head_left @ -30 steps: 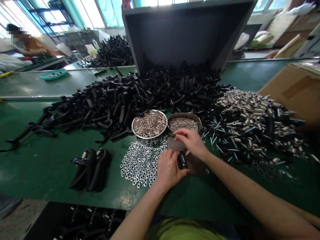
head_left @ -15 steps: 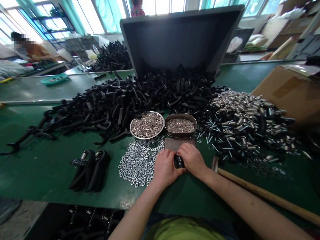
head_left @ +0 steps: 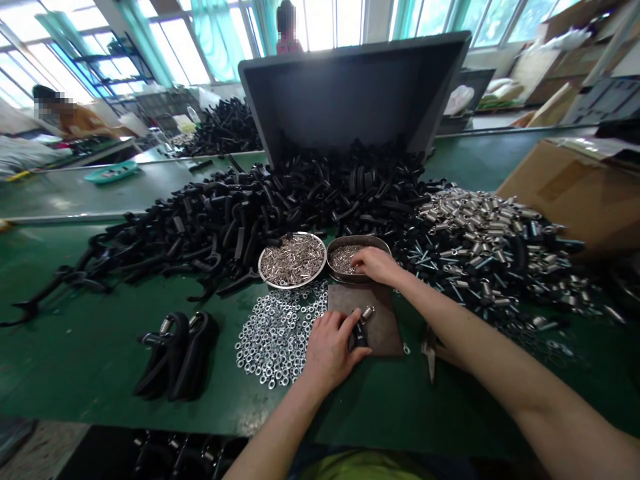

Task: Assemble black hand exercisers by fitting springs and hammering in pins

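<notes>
My left hand [head_left: 333, 347] is closed round a black handle part [head_left: 359, 331] with a small spring end, pressing it onto a brown metal plate [head_left: 381, 320]. My right hand [head_left: 376, 264] reaches forward into the right-hand metal bowl [head_left: 334, 262] of tiny silver parts, fingers curled and pinching among them. Beside it stands a second bowl [head_left: 293, 259] full of small metal pins. A spread of silver washers [head_left: 273, 333] lies just left of my left hand.
A big heap of black handles [head_left: 260, 207] spills from a tipped grey bin [head_left: 350, 93]. Springs and bolts [head_left: 490, 240] are piled at right, beside a cardboard box [head_left: 580, 187]. Two assembled grippers [head_left: 175, 353] lie at left. A hammer head [head_left: 429, 350] shows under my right forearm. Other people sit at back.
My right hand has left the black part and reached forward into the right-hand bowl. My left hand still holds the part on the plate.
</notes>
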Tool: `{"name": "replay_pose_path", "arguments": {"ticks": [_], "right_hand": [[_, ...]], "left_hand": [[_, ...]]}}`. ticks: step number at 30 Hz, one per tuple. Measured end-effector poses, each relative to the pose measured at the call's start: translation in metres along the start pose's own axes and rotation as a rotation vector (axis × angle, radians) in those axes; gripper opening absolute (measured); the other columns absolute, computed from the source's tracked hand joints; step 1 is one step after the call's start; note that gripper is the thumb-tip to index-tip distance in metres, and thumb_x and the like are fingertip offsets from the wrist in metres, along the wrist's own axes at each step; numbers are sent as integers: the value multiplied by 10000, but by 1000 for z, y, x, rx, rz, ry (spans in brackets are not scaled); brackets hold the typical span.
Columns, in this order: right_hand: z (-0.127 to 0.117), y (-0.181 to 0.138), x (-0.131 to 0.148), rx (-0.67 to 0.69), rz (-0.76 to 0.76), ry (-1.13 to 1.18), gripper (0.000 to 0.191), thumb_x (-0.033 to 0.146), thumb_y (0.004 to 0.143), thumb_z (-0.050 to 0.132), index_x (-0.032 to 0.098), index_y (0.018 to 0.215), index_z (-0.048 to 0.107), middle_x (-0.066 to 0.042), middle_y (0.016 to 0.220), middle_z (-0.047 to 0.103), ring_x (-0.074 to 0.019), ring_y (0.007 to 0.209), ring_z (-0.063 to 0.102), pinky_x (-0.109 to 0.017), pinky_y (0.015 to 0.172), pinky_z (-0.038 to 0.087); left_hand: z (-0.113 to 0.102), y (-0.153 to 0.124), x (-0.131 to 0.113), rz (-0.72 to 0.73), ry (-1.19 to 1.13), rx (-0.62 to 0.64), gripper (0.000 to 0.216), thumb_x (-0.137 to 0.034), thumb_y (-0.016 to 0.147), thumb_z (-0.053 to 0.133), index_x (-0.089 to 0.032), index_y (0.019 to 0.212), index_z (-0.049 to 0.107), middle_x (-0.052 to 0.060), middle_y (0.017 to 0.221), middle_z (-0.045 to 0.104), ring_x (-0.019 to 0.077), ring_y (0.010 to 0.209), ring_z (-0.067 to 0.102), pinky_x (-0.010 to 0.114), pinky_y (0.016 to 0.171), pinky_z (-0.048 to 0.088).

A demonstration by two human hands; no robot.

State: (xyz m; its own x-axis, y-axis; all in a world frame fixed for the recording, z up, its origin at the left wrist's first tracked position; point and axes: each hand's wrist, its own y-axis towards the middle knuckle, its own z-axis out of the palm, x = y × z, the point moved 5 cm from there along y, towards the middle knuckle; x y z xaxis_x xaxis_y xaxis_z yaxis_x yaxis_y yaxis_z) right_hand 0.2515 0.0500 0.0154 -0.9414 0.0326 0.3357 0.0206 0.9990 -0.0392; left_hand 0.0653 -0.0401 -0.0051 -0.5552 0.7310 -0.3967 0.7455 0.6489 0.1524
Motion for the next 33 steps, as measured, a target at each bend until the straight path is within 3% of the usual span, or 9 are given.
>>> {"name": "replay_pose_path", "arguments": {"ticks": [5, 7, 11, 14, 17, 19, 22, 27, 33], "right_hand": [[17, 22, 0, 102, 43, -15, 209, 341, 871, 582, 162, 970, 630, -52, 994, 640, -173, 888, 608, -369, 802, 493], [16, 22, -2, 80, 62, 8, 225, 348, 889, 555, 155, 990, 610, -50, 1010, 625, -168, 887, 602, -376, 796, 496], [2, 12, -10, -60, 106, 118, 82, 234, 842, 584, 159, 842, 617, -37, 845, 641, -171, 829, 596, -331, 776, 457], [-13, -12, -7, -171, 114, 247, 70, 216, 832, 544, 169, 825, 596, -28, 792, 640, -158, 757, 585, -277, 701, 439], [-20, -52, 9, -205, 63, 392, 121, 277, 845, 518, 175, 855, 582, -8, 784, 635, -140, 696, 575, -253, 633, 439], [-17, -80, 26, -210, -23, 555, 100, 272, 833, 536, 183, 822, 580, 0, 765, 620, -139, 695, 570, -253, 637, 439], [-8, -110, 46, -256, -135, 700, 73, 207, 816, 558, 191, 746, 570, 0, 755, 585, -145, 721, 552, -268, 673, 429], [5, -119, 55, -330, -168, 634, 103, 132, 814, 556, 186, 726, 557, -10, 763, 565, -157, 751, 543, -288, 706, 418], [6, -120, 57, -356, -215, 546, 127, 97, 826, 542, 185, 734, 545, -19, 768, 573, -163, 768, 549, -282, 706, 425]], "left_hand": [[-2, -1, -1, -2, -10, 13, 630, -473, 769, 619, -247, 1326, 432, 77, 1064, 564, 259, 987, 490, 412, 856, 416], [-2, -1, -1, -9, -47, 15, 628, -451, 751, 642, -240, 1312, 455, 80, 1061, 570, 262, 987, 494, 416, 859, 419], [-3, 5, 6, -114, -271, -37, 631, -418, 669, 725, -211, 1239, 551, 94, 1056, 590, 278, 1005, 503, 435, 895, 407], [-5, 6, 23, -409, -743, -122, 629, -410, 619, 770, -196, 1185, 601, 89, 1048, 615, 257, 997, 543, 396, 917, 407], [2, 1, 32, -733, -1414, -128, 524, -442, 698, 703, -169, 1136, 618, 72, 927, 646, 186, 828, 606, 313, 787, 482], [5, -2, 28, -856, -1765, -87, 425, -462, 771, 624, -130, 1037, 640, 64, 804, 640, 150, 696, 606, 271, 670, 509], [5, -6, 17, -945, -2044, -45, 367, -443, 853, 527, -94, 888, 635, 58, 692, 616, 123, 587, 593, 254, 603, 532], [3, -7, 1, -942, -2177, -21, 365, -404, 906, 451, -79, 885, 616, 69, 677, 626, 123, 557, 605, 278, 606, 563], [7, -7, -1, -904, -2154, -19, 316, -387, 872, 523, -89, 918, 620, 66, 710, 644, 127, 580, 620, 249, 571, 550]]}}
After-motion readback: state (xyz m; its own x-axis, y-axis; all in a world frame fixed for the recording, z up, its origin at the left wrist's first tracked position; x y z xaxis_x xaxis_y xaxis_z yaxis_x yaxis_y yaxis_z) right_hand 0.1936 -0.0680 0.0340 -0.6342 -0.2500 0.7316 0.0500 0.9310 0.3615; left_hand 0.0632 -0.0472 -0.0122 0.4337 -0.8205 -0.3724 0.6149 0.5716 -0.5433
